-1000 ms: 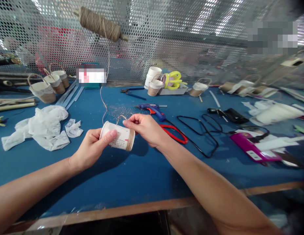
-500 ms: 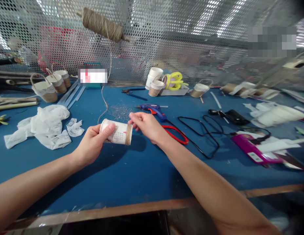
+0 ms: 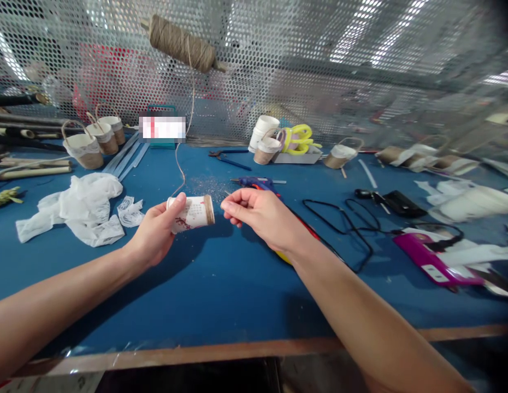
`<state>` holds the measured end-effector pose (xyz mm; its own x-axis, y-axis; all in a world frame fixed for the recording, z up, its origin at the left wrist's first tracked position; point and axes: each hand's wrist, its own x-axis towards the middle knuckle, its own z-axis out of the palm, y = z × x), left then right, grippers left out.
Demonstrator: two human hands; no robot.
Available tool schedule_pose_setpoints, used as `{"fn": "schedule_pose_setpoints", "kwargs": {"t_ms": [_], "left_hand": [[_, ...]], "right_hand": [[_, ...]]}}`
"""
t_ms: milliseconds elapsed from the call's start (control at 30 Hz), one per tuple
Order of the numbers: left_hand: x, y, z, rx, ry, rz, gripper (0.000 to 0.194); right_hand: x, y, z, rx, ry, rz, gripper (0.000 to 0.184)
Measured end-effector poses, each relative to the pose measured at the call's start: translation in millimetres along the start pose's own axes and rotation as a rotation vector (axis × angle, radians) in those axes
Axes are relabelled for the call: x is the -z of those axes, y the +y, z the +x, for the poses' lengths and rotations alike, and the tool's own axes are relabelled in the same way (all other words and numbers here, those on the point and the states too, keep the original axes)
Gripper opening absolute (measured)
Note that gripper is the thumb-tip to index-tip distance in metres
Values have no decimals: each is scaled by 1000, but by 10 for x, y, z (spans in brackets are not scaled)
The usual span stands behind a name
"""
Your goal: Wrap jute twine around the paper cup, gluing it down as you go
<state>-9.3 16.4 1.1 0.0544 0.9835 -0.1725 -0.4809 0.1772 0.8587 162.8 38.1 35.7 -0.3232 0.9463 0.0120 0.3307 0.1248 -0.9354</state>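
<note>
My left hand (image 3: 158, 229) grips a white paper cup (image 3: 192, 213) lying sideways above the table, its thumb on top. The cup has printed writing and a dark branch pattern, and a band of brown twine (image 3: 208, 210) goes round its right end. From a spool of twine (image 3: 182, 45), a strand hangs down and disappears behind the cup's left end. Just right of the cup, apart from it, my right hand (image 3: 254, 213) is closed in a pinch. A thin pale tip shows by its fingertips; what it is I cannot make out. A blue glue gun (image 3: 258, 181) lies behind this hand.
Pliers (image 3: 229, 157), small twine-wrapped cups with handles (image 3: 88, 153) and a stack of white cups (image 3: 263, 131) stand towards the back. White lace (image 3: 77, 207) lies left. A black cable (image 3: 344, 232) and purple power strip (image 3: 436, 259) lie right, on the blue table (image 3: 221, 305).
My right hand has drawn away from the cup's banded end to the right. The cup has turned a little in my left hand, showing more of its branch print. The view has shifted slightly.
</note>
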Motion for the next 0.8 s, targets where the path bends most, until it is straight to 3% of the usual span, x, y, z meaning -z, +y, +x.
{"fn": "schedule_pose_setpoints", "kwargs": {"t_ms": [267,467,800], "left_hand": [[-4,-1,-12,-8,-16,19,27],[-26,-13,-47,-6,-43,35,27],[-33,-26,-63,-34,-28,63,30]], "right_hand": [[5,3,-23,-15,-47,-24,10],[3,113,-55,-75,-44,-11,21],[52,150,-145,-62,-153,-65,12]]}}
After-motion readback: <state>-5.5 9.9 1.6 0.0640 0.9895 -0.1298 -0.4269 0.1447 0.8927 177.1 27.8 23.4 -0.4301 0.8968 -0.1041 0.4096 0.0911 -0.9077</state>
